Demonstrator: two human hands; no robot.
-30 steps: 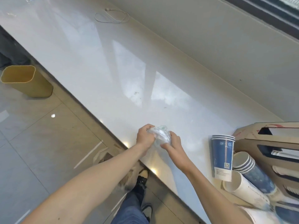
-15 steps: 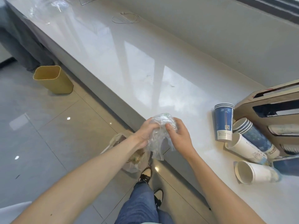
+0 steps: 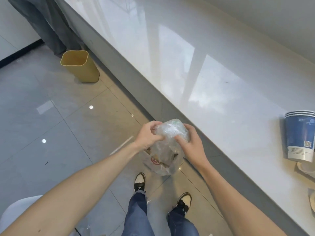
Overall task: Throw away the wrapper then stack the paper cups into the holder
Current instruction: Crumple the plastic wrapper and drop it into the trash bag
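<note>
A crumpled clear plastic wrapper (image 3: 170, 132) is bunched between both hands, held off the counter over the floor. My left hand (image 3: 147, 134) grips its left side and my right hand (image 3: 191, 143) grips its right side. A loose tail of the wrapper hangs below the hands. At the right edge, a short stack of blue paper cups (image 3: 300, 138) stands upside down on the white counter (image 3: 213, 68). Parts of other cups (image 3: 306, 167) lie just below it, cut off by the frame. The cup holder is out of view.
A tan waste bin (image 3: 79, 66) stands open on the tiled floor by the counter's base, far left of my hands. A plastic bag with rubbish (image 3: 162, 163) sits on the floor below the wrapper. My shoes (image 3: 139, 182) are near it. A white rounded seat edge (image 3: 15, 208) is bottom left.
Both hands have carried the wrapper off the counter and out over the floor. My view has swung down and left, so the bin looks nearer and the holder has left the frame.
</note>
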